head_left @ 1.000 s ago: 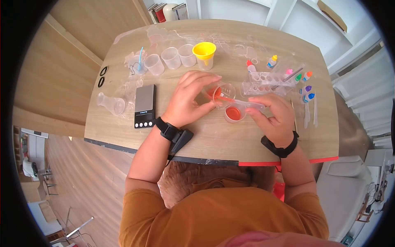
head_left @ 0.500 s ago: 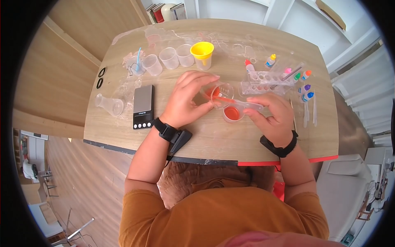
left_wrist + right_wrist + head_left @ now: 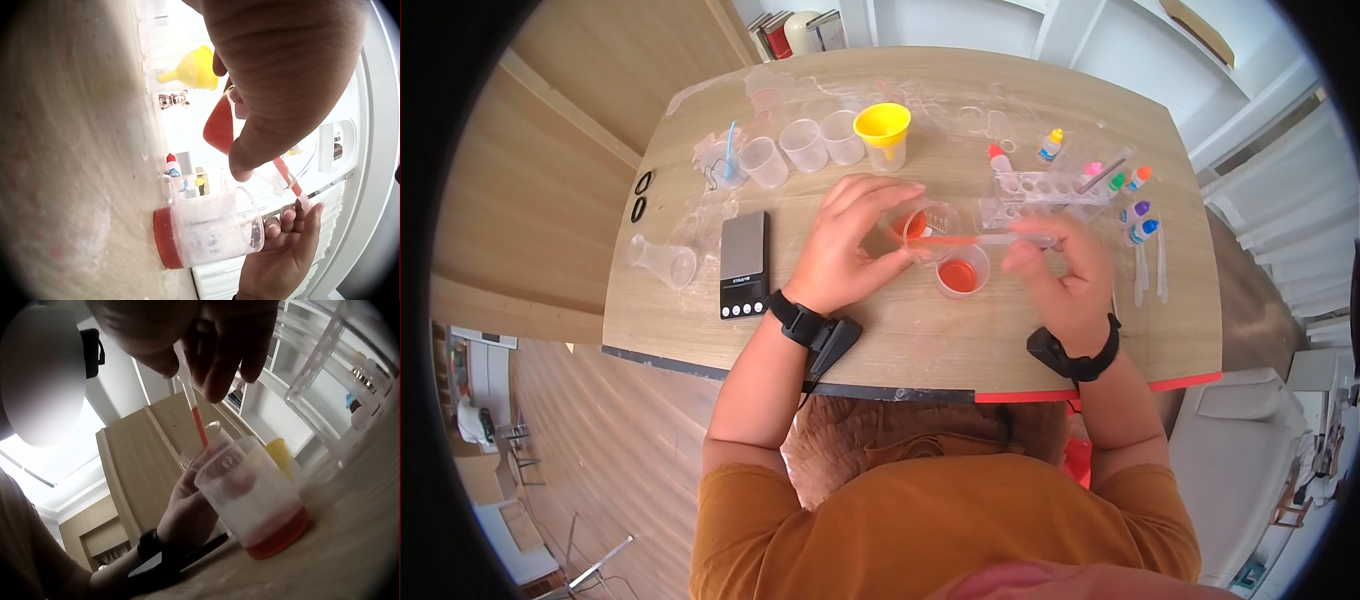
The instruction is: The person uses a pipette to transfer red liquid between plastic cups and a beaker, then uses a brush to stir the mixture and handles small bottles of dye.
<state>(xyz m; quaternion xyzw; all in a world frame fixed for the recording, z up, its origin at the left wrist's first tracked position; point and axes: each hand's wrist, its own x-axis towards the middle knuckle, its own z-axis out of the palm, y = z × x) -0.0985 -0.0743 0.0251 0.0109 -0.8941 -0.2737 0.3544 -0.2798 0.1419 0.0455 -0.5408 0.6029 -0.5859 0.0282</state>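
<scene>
Your left hand (image 3: pixel 836 245): gripping tilted cup (image 3: pixel 941 219). Your right hand (image 3: pixel 1072 292): pinching dropper (image 3: pixel 992 239), long axis crosswise, tip toward that cup.

Site: a home-like room, 1 wooden table (image 3: pixel 880 345) fitted out as a small chemistry bench. Domestic evidence: wood-look floor (image 3: pixel 620 430), white shelving (image 3: pixel 1000 30) with books (image 3: pixel 774 38), pale curtain (image 3: pixel 1293 190), padded grey seat (image 3: pixel 1230 465) resembling a sofa. Lab evidence: digital scale (image 3: pixel 745 255), conical flask (image 3: pixel 662 261), yellow funnel (image 3: pixel 883 122), clear tube rack (image 3: pixel 1045 190), 7 small bottles (image 3: pixel 1141 232) with coloured caps, graduated cup (image 3: pixel 937 222) containing red liquid.
</scene>
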